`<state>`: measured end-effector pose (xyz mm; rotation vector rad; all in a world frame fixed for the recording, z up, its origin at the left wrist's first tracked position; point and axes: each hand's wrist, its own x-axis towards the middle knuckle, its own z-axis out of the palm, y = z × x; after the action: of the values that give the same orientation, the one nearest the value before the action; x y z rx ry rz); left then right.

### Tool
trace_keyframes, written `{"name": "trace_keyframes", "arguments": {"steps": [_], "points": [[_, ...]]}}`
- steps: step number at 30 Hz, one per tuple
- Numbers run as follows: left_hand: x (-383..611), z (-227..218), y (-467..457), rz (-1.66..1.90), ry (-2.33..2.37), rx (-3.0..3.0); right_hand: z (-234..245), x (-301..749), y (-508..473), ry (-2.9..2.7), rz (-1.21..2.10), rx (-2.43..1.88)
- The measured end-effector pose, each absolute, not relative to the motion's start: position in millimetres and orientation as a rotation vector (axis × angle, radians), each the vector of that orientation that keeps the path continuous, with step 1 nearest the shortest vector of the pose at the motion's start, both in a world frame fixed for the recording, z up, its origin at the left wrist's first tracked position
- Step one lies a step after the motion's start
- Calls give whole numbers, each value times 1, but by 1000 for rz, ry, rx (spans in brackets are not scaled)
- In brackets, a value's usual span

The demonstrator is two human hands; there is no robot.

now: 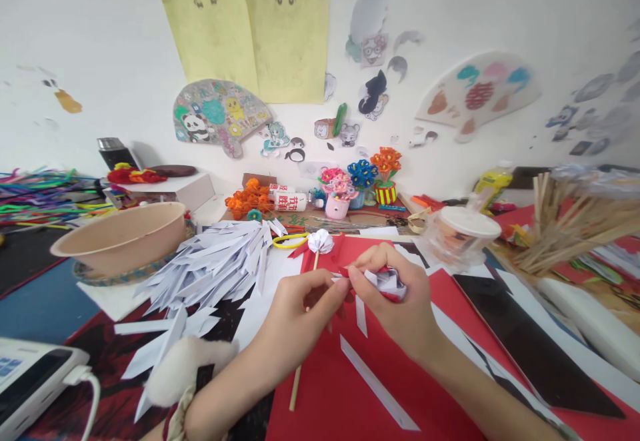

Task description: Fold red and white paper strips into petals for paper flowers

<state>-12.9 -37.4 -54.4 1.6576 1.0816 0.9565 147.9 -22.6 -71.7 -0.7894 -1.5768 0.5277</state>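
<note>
A bundle of folded white and red paper (388, 282) sits in the curled fingers of the right hand (407, 311) above red paper sheets (333, 398); the left hand's (297, 311) thumb and forefinger nearly meet beside it, their hold unclear. White strips (215, 264) crowd the bench (35, 324) before a sticker-dotted wall (450, 1).

Table (30, 324), blue at left, crowded: red paper (340, 401) front centre, heaped white paper strips (215, 261), woven mat (97, 279) under tan basin (125, 244), lidded tub (470, 221) right.
</note>
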Motion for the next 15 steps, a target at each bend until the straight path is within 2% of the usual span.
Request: {"name": "trace_keyframes", "arguments": {"steps": [3, 9, 15], "points": [[-13, -53, -36, 994, 1041, 1600, -71, 150, -22, -1619, 544, -785], [-21, -55, -28, 1176, 1068, 1561, -68, 156, -14, -1627, 892, -662], [-27, -59, -24, 1177, 1051, 1629, -63, 162, -10, -1709, 870, -702]]}}
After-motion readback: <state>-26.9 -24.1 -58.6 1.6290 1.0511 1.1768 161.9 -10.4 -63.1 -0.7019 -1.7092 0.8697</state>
